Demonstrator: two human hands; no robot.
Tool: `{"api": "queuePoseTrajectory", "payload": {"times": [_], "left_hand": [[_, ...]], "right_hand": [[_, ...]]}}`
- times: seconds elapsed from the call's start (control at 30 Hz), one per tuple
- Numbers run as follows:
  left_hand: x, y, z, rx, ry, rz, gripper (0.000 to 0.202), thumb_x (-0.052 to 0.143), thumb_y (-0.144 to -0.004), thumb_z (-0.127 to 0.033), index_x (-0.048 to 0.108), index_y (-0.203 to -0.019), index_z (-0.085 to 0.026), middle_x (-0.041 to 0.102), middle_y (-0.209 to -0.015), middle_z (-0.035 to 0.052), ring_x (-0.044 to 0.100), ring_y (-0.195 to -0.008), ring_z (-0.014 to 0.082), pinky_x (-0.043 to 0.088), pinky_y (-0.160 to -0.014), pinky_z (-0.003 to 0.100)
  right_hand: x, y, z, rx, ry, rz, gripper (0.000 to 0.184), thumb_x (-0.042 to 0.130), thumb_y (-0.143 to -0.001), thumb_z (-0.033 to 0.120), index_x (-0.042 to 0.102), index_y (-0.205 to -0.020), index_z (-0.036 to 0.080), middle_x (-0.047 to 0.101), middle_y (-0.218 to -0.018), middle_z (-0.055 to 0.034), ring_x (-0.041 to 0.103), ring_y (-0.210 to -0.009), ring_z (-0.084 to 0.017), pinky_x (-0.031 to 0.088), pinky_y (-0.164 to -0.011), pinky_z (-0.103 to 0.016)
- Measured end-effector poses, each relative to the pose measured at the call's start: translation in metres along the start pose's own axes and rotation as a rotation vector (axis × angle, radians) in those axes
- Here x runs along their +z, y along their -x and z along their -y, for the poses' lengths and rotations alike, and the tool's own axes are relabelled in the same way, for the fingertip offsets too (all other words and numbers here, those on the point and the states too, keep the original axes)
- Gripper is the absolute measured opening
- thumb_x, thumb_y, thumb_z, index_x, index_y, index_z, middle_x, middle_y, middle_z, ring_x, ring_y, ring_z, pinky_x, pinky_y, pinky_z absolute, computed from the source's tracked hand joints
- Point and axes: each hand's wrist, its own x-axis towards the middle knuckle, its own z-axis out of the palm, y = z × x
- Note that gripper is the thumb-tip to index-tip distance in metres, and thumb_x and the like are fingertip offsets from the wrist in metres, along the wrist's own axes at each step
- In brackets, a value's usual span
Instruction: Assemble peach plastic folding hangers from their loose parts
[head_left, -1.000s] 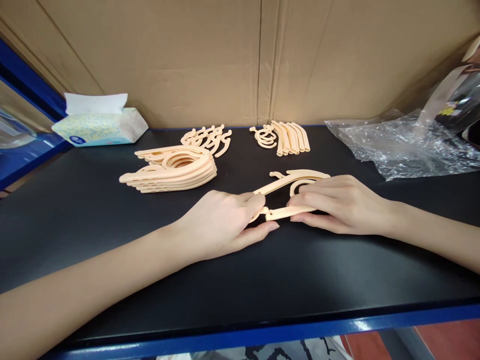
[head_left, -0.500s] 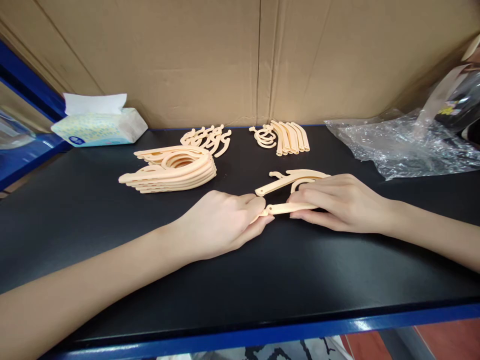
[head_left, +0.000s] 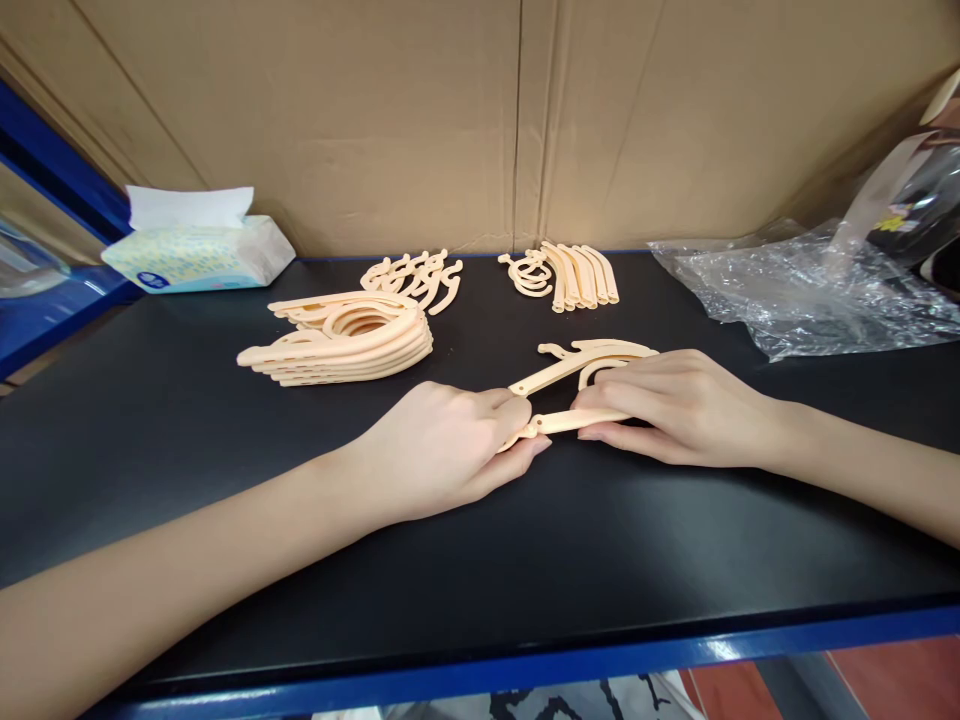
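Cream plastic folding-hanger parts are between my hands above the black table. My left hand (head_left: 457, 440) is closed on a small curved hanger piece (head_left: 514, 438), mostly covered by the fingers. This piece meets the end of a straight arm of the folding hanger (head_left: 570, 420). Gripping that hanger is my right hand (head_left: 675, 405), with thumb below and fingers over it; its other arm slants away behind, and a ring-like part shows between. Whether the small piece is joined to the arm cannot be told.
A stack of folded hangers (head_left: 337, 345) lies at left. Behind it are loose hooks (head_left: 420, 275); curved arms (head_left: 585, 275) and rings (head_left: 529, 272) sit further right. A tissue pack (head_left: 202, 255), a clear plastic bag (head_left: 787, 300) and a cardboard wall (head_left: 375, 120) border the table.
My left thumb and fingers have parted slightly, showing more of the small curved piece. The hanger has shifted a little left and down in my right hand.
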Motion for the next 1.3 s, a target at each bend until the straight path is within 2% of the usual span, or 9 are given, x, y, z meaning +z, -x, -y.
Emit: {"api": "queuePoseTrajectory", "payload": {"times": [0.5,0.67,1.3], "left_hand": [[0.0005,0.0012,0.0011,0.011,-0.006,-0.009,0.030,0.039,-0.101,-0.034,0.053,-0.079,-0.018,0.055,-0.070,-0.0030,0.052,-0.050,0.0145,0.028,-0.047,0.027],[0.0004,0.0006,0.0008,0.008,-0.008,0.006,0.031,0.039,-0.101,-0.034,0.052,-0.078,-0.019,0.054,-0.070,-0.0030,0.051,-0.050,0.0146,0.027,-0.047,0.027],[-0.0028,-0.0006,-0.0006,-0.017,-0.028,0.047,0.034,0.037,-0.102,-0.036,0.054,-0.079,-0.018,0.059,-0.072,-0.0018,0.054,-0.052,0.0126,0.029,-0.048,0.027]], "right_hand": [[-0.0003,-0.0011,0.0003,0.013,0.003,0.023,0.016,0.049,-0.099,0.028,0.061,-0.095,0.018,0.069,-0.082,-0.0012,0.063,-0.071,-0.013,0.044,-0.064,-0.024],[0.0000,-0.0008,0.0010,0.003,0.007,0.012,0.016,0.049,-0.099,0.027,0.061,-0.095,0.016,0.070,-0.082,-0.0017,0.064,-0.073,-0.013,0.045,-0.067,-0.024],[-0.0006,-0.0008,0.0010,0.012,0.006,0.028,0.017,0.048,-0.099,0.028,0.061,-0.094,0.018,0.069,-0.081,-0.0018,0.064,-0.072,-0.014,0.046,-0.064,-0.024]]}}
